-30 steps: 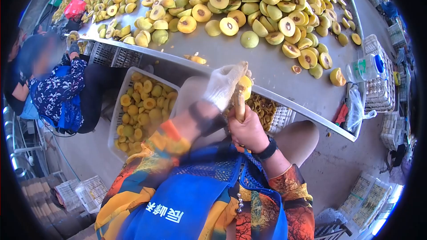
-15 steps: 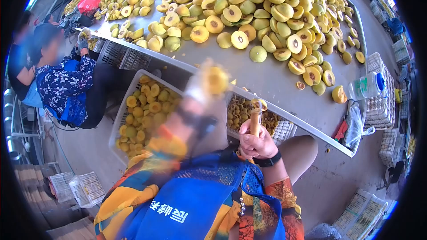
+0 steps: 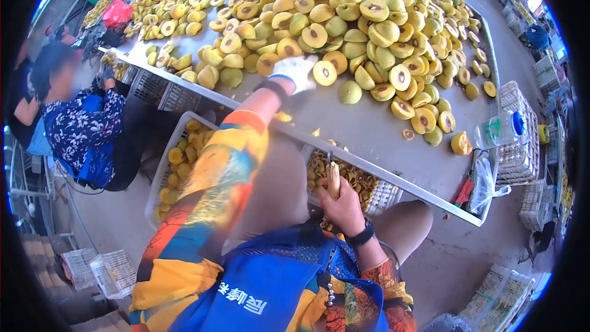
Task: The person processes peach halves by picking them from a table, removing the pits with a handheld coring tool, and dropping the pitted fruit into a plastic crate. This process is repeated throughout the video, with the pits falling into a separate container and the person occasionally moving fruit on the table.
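In a white glove, my left hand [image 3: 295, 72] reaches over the metal table, at the near edge of a heap of halved yellow peaches [image 3: 324, 73]. Its fingers are blurred, and whether they grip a half cannot be told. My right hand [image 3: 342, 206], bare with a dark wristband, is wrapped around the wooden handle of a pitting tool [image 3: 334, 181]. The tool points up, its thin metal end above a crate of peach pits and scraps [image 3: 356, 183] under the table edge. Left of my lap, partly behind my left arm, a white crate [image 3: 163, 169] holds peach halves.
A raised metal rim [image 3: 393, 175] runs along the table front. A clear plastic jug [image 3: 495, 130] and a plastic bag [image 3: 485, 187] lie near the right corner, beside stacked white crates [image 3: 513, 160]. A co-worker [image 3: 83, 110] sits at the left.
My left hand has moved from above the crate, where it held a peach half, up to the heap. The yellow piece on the tool's tip is gone, and my right hand has lowered slightly.
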A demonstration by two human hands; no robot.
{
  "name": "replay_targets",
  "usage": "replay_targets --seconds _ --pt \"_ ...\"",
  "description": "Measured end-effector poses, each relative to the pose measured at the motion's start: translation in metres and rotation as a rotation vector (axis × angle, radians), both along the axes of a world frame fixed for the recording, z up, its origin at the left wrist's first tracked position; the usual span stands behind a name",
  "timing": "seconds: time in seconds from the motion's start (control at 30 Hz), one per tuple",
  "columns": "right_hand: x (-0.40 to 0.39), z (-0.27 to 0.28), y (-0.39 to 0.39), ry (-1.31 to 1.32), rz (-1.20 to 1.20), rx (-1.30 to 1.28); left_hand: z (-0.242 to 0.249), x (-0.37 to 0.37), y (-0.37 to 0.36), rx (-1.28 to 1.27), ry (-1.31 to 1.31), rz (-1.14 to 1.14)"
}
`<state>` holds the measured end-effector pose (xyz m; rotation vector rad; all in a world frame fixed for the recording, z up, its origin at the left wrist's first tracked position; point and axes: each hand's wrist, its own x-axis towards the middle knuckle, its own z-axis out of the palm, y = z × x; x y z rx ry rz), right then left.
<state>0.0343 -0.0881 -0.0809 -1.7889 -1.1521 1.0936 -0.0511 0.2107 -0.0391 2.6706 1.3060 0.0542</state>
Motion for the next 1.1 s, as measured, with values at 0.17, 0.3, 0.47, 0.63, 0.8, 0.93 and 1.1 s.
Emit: replay_targets --seconds 0.17,0.3,0.47,0.63,0.8,0.93,1.1 --pt "0.009 0.04 -0.008 -0.021 -0.097 -0.101 0.001 0.015 0.005 -0.12 0.012 0.082" --pt "0.008 0.062 0.015 -0.106 -0.161 -0.055 0.024 -0.025 -0.037 -1.215 -1.084 0.252" --pt "-0.011 0.053 0.045 -0.238 -0.025 0.087 0.025 -0.047 -0.113 -1.461 -1.5 0.326" --pt "-0.021 0.048 0.043 -0.268 -0.03 0.042 0.009 -0.029 -0.154 -1.249 -1.58 0.541" --pt "-0.018 0.047 0.028 -0.295 -0.063 0.074 0.005 -0.008 -0.173 -1.1 -1.625 0.514" --pt "-0.018 0.045 0.023 -0.324 -0.105 0.068 0.0 -0.002 -0.177 -1.111 -1.595 0.533" --pt "0.011 0.052 0.019 -0.166 -0.288 0.2 0.039 -0.022 -0.169 -1.307 -1.132 0.344"
